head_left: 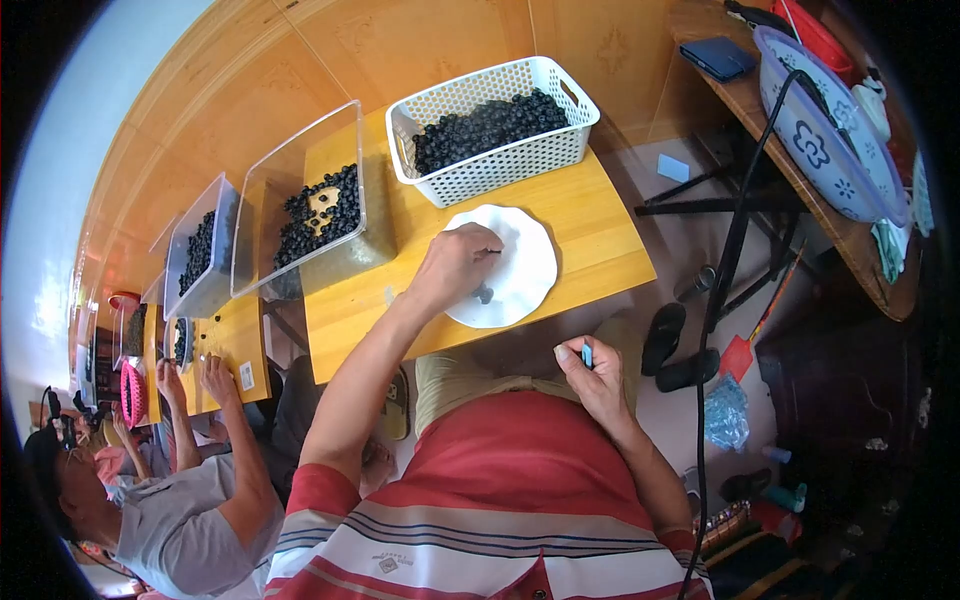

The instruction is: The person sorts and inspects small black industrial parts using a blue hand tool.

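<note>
My left hand (pixel 461 262) is over the white scalloped plate (pixel 525 225), fingers pinched together. Something dark shows at its fingertips, too small to name. Below that hand, a few small dark round pieces (pixel 485 294) lie on the plate. Above my lap, my right hand (pixel 600 385) is closed round a small light-blue object (pixel 587 355), most of it hidden in the fingers. Beyond the plate stands a white perforated basket (pixel 500 182) of small black round pieces (pixel 490 130). A clear plastic bin (pixel 345 245) to its left holds more of them.
The yellow wooden table (pixel 600 225) ends just before my knees. Farther left, another person (pixel 190 520) works at a second table beside another clear bin (pixel 205 245). At right, a side table (pixel 850 245) carries a patterned basin (pixel 815 130); a black cable (pixel 708 400) hangs down. Sandals (pixel 665 335) lie below.
</note>
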### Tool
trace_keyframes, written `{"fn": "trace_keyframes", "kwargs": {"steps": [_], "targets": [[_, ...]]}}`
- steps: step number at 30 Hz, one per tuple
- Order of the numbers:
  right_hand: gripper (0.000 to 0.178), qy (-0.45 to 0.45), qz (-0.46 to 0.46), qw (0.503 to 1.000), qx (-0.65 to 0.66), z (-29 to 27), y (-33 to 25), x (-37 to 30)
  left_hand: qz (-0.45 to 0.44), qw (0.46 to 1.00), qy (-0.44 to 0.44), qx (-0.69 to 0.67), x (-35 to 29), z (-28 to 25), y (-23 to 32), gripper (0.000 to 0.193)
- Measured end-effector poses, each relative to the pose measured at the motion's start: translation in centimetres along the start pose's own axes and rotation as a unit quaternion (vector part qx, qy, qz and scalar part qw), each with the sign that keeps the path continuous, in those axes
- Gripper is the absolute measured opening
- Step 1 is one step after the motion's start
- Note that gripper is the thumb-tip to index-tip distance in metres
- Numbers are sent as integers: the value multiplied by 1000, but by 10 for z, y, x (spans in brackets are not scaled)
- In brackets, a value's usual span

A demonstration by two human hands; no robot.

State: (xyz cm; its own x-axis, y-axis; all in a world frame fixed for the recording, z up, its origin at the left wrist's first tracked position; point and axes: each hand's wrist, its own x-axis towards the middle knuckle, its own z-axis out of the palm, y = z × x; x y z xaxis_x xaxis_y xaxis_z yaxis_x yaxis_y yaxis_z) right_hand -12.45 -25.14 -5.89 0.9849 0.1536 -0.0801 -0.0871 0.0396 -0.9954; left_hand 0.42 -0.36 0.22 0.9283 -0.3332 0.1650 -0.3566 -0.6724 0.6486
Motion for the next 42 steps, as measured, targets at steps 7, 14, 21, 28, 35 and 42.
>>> {"fn": "trace_keyframes", "kwargs": {"steps": [7, 14, 21, 28, 35, 42], "targets": [[20, 2, 8, 1000, -4, 0, 1, 3, -111, 950, 30, -290, -25, 5, 10, 18], [29, -32, 51, 997, 39, 4, 2, 3, -117, 898, 73, -419, -51, 18, 10, 19], [59, -49, 94, 992, 73, 7, -5, 1, -165, 766, 95, -613, -71, 25, 17, 17], [59, -56, 41, 997, 31, 13, -23, 5, -193, 657, 98, -723, -83, 32, 22, 17], [46, -52, -29, 996, -63, 22, -29, 11, -207, 635, 88, -739, -93, 33, 29, 17], [38, -41, -57, 994, -87, 26, -45, 14, -213, 630, 81, -743, -101, 39, 34, 19]]}}
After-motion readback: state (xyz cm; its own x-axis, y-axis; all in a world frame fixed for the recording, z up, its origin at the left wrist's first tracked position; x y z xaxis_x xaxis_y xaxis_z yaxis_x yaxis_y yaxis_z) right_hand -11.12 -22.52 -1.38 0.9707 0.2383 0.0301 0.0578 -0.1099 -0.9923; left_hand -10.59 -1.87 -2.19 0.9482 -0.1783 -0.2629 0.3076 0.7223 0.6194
